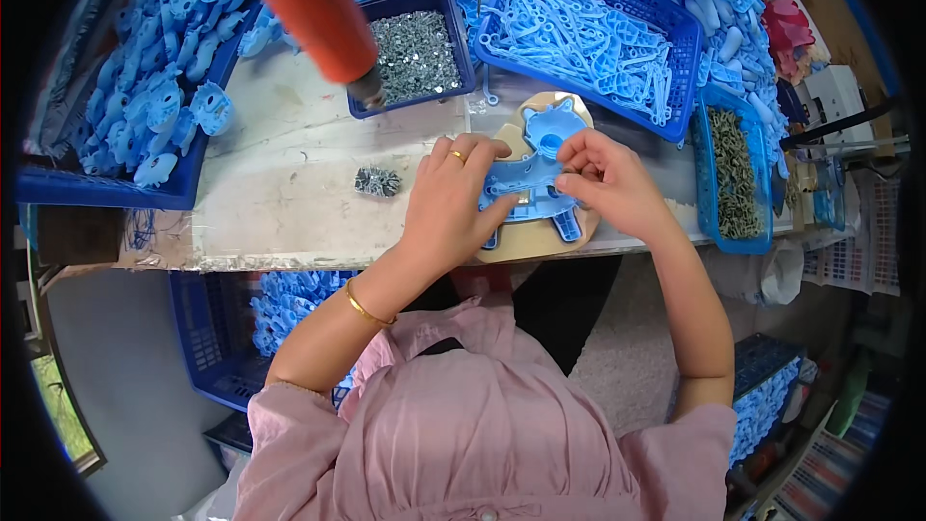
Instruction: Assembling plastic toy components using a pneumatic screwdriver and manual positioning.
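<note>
A blue plastic toy shell (526, 174), shaped like an animal with its hollow side up, lies on a tan board (569, 246) near the table's front edge. My left hand (451, 188) grips the shell's left side, fingers over its upper edge and thumb across the lower part. Over its right side, my right hand (608, 178) has thumb and fingertips pinched together; whatever is between them is hidden. Between thumb and right hand, a small shiny metal piece (524, 199) sits inside the shell. Left of my left hand lies a clump of screws (376, 181).
An orange-red power screwdriver (313, 10) hangs above the table. Behind stand a dark tray of small screws (415, 48) and a blue basket (690, 48) of blue rod-like parts. A turquoise tray (709, 217) holds brassy hardware at right. A crate (183, 195) of blue shells stands left.
</note>
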{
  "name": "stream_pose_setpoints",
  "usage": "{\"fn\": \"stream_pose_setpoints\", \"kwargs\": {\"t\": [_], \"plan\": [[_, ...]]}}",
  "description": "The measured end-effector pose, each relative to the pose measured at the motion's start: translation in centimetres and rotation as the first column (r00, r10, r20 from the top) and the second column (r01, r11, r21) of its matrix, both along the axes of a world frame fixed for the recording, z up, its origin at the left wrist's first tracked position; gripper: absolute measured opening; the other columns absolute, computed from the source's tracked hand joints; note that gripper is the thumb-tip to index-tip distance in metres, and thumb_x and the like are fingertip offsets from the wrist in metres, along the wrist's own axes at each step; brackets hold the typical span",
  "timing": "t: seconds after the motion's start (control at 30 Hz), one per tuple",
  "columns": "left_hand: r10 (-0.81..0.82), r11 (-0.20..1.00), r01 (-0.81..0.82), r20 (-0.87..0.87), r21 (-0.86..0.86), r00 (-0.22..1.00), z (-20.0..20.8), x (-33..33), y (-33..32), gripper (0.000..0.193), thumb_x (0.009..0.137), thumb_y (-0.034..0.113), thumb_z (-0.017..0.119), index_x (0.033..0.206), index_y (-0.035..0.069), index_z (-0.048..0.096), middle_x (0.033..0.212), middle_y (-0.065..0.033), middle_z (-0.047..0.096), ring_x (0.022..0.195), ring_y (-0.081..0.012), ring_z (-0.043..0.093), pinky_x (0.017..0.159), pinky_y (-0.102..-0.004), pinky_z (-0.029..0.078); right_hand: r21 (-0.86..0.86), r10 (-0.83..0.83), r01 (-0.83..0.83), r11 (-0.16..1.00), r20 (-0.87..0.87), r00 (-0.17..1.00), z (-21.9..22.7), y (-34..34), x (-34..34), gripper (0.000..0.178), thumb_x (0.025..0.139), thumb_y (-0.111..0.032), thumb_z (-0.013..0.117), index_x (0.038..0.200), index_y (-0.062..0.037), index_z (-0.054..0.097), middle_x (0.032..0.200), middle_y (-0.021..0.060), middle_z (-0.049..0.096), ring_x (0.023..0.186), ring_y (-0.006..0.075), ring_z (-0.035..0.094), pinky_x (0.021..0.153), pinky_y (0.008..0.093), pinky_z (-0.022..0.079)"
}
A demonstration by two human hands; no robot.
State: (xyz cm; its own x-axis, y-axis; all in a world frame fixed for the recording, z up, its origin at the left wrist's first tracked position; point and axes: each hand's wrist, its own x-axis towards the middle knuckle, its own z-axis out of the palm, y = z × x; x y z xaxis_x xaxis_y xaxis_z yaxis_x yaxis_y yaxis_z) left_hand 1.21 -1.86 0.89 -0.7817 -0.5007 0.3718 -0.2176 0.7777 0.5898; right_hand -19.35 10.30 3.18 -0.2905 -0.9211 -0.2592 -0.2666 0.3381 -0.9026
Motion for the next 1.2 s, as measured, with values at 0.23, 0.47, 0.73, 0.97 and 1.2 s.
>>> {"fn": "stream_pose_setpoints", "kwargs": {"t": [0.23, 0.47, 0.73, 0.97, 1.2], "plan": [[0.045, 0.997, -0.043, 0.022, -0.062, 0.999, -0.3, -0.2, 0.4, 0.033, 0.071, 0.014, 0.079, 0.099, 0.006, 0.063, 0.105, -0.0072, 0.064, 0.093, -0.0313, 0.057, 0.082, -0.0427, 0.046, 0.022, 0.044, -0.040, 0.999, -0.215, 0.976, 0.9, -0.2, 0.9, 0.020, 0.085, -0.004, 0.073, 0.100, -0.0005, 0.061, 0.082, 0.0032, 0.065, 0.068, 0.0054, 0.055, 0.061, 0.0246, 0.045], [0.032, 0.994, -0.024, 0.068, -0.111, 0.997, 0.1, -0.3, 0.5, 0.021, 0.072, 0.017, 0.079, 0.087, 0.010, 0.066, 0.108, -0.0020, 0.062, 0.100, -0.0258, 0.056, 0.082, -0.0399, 0.044, 0.115, 0.318, -0.297, 0.948, -0.311, 0.896, 1.8, -1.8, -0.3, 0.017, 0.080, -0.002, 0.073, 0.094, -0.0008, 0.064, 0.081, 0.0106, 0.068, 0.070, 0.0231, 0.066, 0.066, 0.0342, 0.051], [0.085, 0.953, -0.054, 0.091, -0.297, 0.992, 0.5, -0.6, 0.3, 0.012, 0.074, 0.021, 0.075, 0.077, 0.011, 0.070, 0.106, 0.0006, 0.063, 0.100, -0.0215, 0.055, 0.084, -0.0375, 0.042, 0.064, 0.303, -0.334, 0.940, -0.604, 0.738, 1.2, -2.5, -0.6, 0.018, 0.071, -0.003, 0.079, 0.086, -0.0055, 0.070, 0.092, 0.0105, 0.055, 0.091, 0.0294, 0.058, 0.078, 0.0389, 0.048], [0.071, 0.993, -0.075, -0.046, -0.090, 0.996, 0.2, 0.7, 0.3, 0.017, 0.082, 0.027, 0.074, 0.088, 0.011, 0.071, 0.098, -0.0027, 0.064, 0.094, -0.0248, 0.057, 0.081, -0.0407, 0.045, -0.323, -0.026, -0.166, 0.932, -0.514, 0.857, 6.4, -6.0, 5.5, 0.036, 0.082, -0.007, 0.076, 0.117, -0.0078, 0.066, 0.108, 0.0100, 0.063, 0.101, 0.0243, 0.062, 0.081, 0.0356, 0.051], [0.315, 0.917, -0.284, 0.073, -0.280, 0.946, 1.0, 1.7, -9.2, 0.013, 0.083, 0.021, 0.072, 0.091, 0.010, 0.071, 0.089, -0.0046, 0.066, 0.095, -0.0282, 0.060, 0.076, -0.0423, 0.050, -0.978, -0.787, -0.131, 0.164, -0.209, 0.580, 13.3, -20.7, 9.7, 0.058, 0.101, -0.043, 0.058, 0.134, 0.0039, 0.050, 0.118, 0.0116, 0.065, 0.108, 0.0212, 0.064, 0.093, 0.0332, 0.050]]}}
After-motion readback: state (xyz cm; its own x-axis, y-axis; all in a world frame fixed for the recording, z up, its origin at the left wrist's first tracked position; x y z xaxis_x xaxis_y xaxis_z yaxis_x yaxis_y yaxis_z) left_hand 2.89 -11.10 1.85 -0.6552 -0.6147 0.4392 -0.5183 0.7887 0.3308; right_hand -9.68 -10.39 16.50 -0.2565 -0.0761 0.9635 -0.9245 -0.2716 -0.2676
